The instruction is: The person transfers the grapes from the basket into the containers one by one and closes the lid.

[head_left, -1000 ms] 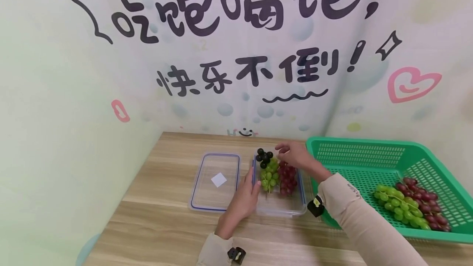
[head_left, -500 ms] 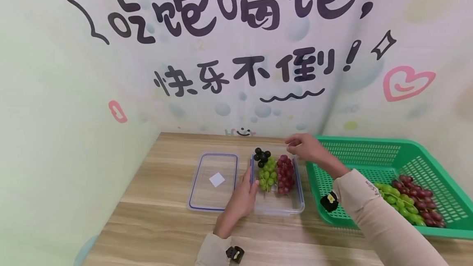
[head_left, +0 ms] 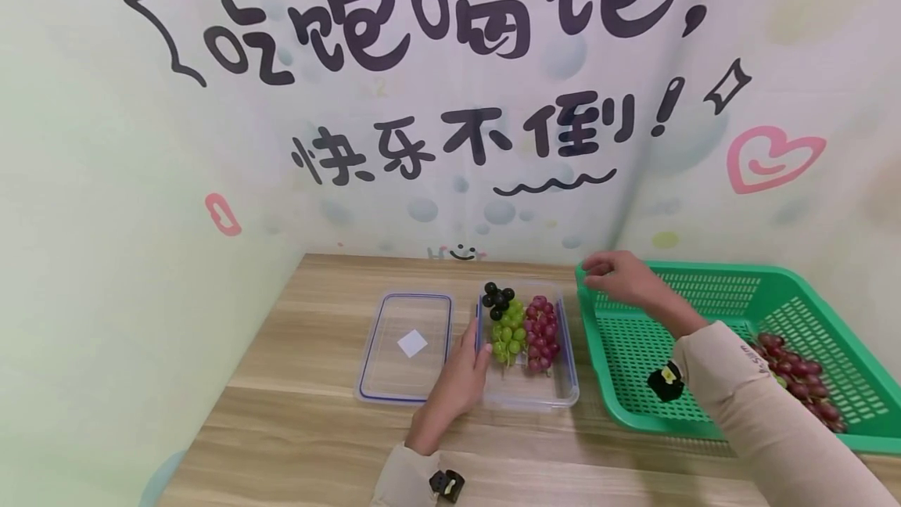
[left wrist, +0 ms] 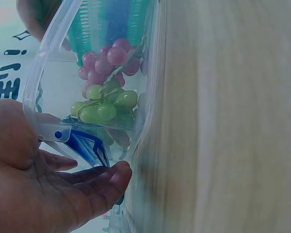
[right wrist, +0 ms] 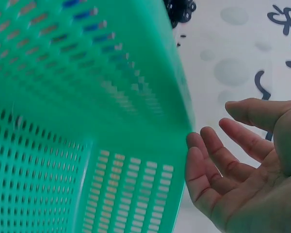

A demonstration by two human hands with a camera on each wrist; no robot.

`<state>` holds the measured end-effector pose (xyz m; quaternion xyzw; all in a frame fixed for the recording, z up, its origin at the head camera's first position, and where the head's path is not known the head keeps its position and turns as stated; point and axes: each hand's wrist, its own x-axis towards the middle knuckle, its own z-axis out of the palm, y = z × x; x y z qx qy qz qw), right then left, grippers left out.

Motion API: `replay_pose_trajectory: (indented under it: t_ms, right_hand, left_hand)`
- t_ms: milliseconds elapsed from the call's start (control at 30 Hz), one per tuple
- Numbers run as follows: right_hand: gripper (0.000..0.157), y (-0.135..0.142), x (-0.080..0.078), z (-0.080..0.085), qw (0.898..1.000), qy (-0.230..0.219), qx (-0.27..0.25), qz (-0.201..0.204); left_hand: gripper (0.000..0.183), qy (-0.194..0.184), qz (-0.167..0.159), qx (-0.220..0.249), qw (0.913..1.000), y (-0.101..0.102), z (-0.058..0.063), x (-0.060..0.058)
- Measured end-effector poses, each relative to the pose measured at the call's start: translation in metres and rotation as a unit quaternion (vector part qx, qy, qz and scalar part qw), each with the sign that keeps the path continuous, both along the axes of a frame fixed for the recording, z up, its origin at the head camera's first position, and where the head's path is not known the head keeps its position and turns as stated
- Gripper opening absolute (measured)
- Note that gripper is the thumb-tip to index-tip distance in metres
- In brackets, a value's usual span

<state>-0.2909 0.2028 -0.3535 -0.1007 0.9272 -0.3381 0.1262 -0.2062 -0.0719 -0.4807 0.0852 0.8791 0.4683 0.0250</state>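
Note:
A clear plastic food container [head_left: 528, 403] stands on the wooden table, holding black grapes [head_left: 498, 300] at its back left, green grapes [head_left: 508, 333] before them and red grapes [head_left: 541, 335] on the right. My left hand [head_left: 459, 375] grips its left wall, thumb at the rim and fingers outside by a blue-edged side flap [left wrist: 87, 147]. My right hand [head_left: 622, 280] hovers by the back left corner of the green basket [head_left: 619, 405]. Its fingers are loosely bent and hold nothing; in the right wrist view the fingertips [right wrist: 194, 155] lie close against the basket's edge.
Left of the container, a clear lid [head_left: 404, 396] with a blue seal and a white square label lies flat. More red grapes [head_left: 798, 370] lie in the basket; the right sleeve covers most of the green ones there. A printed wall cloth [head_left: 394, 225] hangs behind the table.
My right hand has left the red grapes in the container and moved right, to the basket's back corner. The left hand stays on the container wall.

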Motion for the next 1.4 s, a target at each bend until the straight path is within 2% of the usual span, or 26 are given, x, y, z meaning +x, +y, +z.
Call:
replay_pose_trajectory:
  t_ms: [233, 733, 1000, 1167, 1400]
  right_hand:
    - [0.046, 0.026, 0.002, -0.002, 1.0, -0.003, 0.019, 0.016]
    - [0.067, 0.072, 0.008, -0.009, 0.993, -0.051, 0.092, 0.045]
    - [0.072, 0.092, 0.013, -0.015, 0.99, -0.043, 0.124, 0.058]
    - [0.077, 0.106, 0.015, -0.018, 0.989, -0.059, 0.123, 0.053]
    - [0.081, 0.129, 0.015, -0.02, 0.985, -0.06, 0.157, 0.034]
  left_hand:
    - [0.057, -0.003, -0.001, 0.0, 1.0, 0.0, -0.001, -0.001]
    - [0.057, -0.004, -0.002, 0.006, 1.0, -0.001, 0.001, 0.0]
    - [0.057, -0.002, -0.003, 0.009, 1.0, 0.0, 0.001, -0.001]
    - [0.056, 0.001, -0.003, 0.008, 1.0, 0.0, 0.002, 0.0]
    - [0.056, 0.002, -0.002, 0.009, 1.0, 0.0, 0.002, 0.0]
